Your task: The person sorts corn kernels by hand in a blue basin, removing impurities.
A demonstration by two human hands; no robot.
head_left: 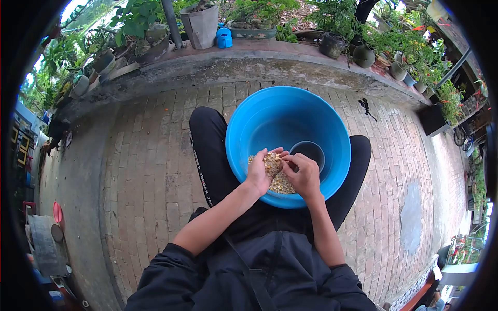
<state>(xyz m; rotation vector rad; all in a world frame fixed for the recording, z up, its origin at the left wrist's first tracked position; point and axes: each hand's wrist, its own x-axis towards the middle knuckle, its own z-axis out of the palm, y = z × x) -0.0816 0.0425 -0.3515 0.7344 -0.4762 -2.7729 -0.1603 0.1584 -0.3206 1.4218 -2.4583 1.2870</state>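
The blue tub (280, 106) looks like smooth, softly glossy plastic; near its right edge, the dark container (310, 150) is smooth too. The grain (282, 183) looks coarse, matt; the trousers (207, 129) matt cloth; the brick paving (145, 186) rough.

- Brick paving (145, 181) is covering the floor.
- A low weathered wall (233, 72) is edging it, bearing potted plants (201, 28).
- Bright daylight is showing beyond foliage (132, 23).

Hands (260, 172) with grain (272, 163) over basin (340, 150)
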